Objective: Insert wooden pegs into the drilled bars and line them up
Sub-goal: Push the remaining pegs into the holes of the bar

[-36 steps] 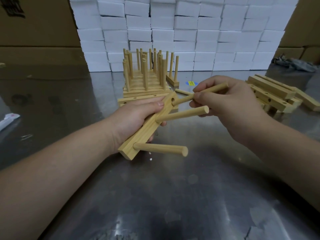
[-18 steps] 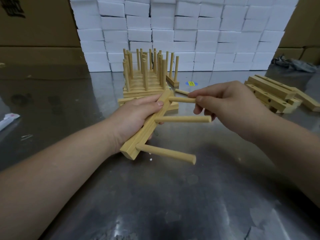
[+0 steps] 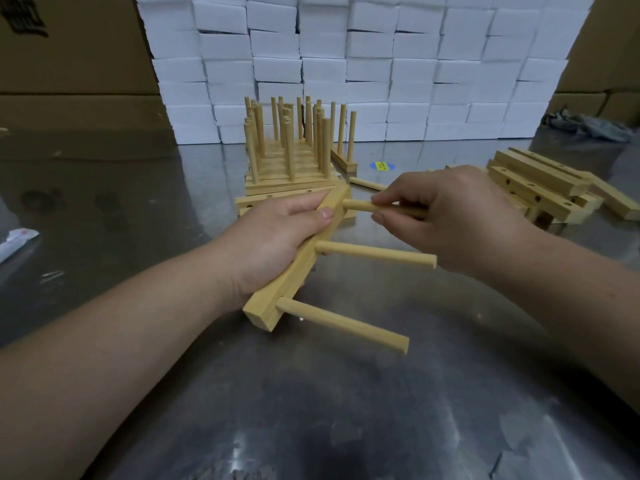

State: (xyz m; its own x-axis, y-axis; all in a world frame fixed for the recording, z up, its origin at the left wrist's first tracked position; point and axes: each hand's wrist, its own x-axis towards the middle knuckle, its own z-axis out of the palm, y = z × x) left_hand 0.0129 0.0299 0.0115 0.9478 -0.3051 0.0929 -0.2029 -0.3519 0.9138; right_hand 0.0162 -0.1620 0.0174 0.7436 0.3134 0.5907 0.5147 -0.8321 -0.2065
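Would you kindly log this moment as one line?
phase: peg insertion | left grip: holds bar | right grip: pinches top peg | middle peg, lower peg: seated

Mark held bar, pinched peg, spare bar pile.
held bar (image 3: 263,311), head view, bare near end.
pinched peg (image 3: 356,205), head view, shaft next to the bar.
spare bar pile (image 3: 533,188), head view, a front bar's side.

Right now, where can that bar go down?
Bare table: everything nearer than the held bar, and left of the finished bars toward the white wrapper. Crowded: around the finished bars and the bar pile at right.
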